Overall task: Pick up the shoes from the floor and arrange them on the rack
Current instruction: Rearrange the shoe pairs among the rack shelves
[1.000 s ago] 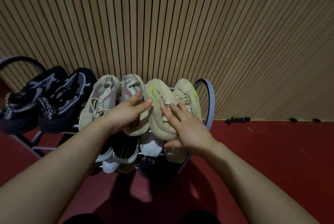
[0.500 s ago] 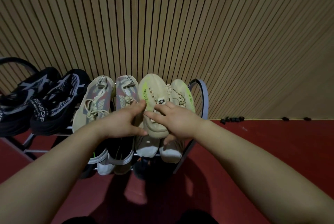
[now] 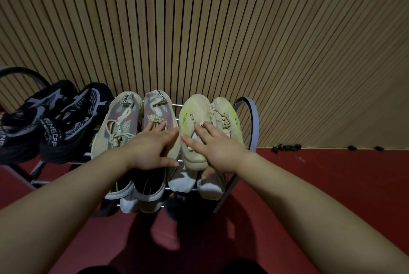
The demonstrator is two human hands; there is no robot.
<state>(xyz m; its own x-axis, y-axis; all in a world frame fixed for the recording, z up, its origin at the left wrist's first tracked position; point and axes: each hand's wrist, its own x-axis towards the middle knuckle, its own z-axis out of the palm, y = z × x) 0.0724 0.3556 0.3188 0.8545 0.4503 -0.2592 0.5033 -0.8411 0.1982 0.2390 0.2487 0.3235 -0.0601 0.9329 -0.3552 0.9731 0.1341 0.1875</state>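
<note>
A metal shoe rack [image 3: 254, 123] stands against the slatted wall. On its top tier sit a black pair [image 3: 73, 123], a beige-and-pink pair [image 3: 119, 119] and a cream pair with neon-green stripes [image 3: 225, 116]. My left hand [image 3: 152, 149] rests flat with straight fingers on the right beige-and-pink shoe [image 3: 158, 110]. My right hand [image 3: 214, 149] holds the toe of the left cream shoe [image 3: 190, 116], fingers on top and thumb tucked under the toe.
Lower tiers hold white and dark shoes [image 3: 181, 180], toes sticking out towards me. Red floor [image 3: 321, 185] lies to the right of the rack. Small black bits [image 3: 285, 147] lie along the wall's base.
The left cream shoe has shifted right and back, opening a gap beside the beige-and-pink shoe. My left hand has flattened onto that shoe. The view has moved closer.
</note>
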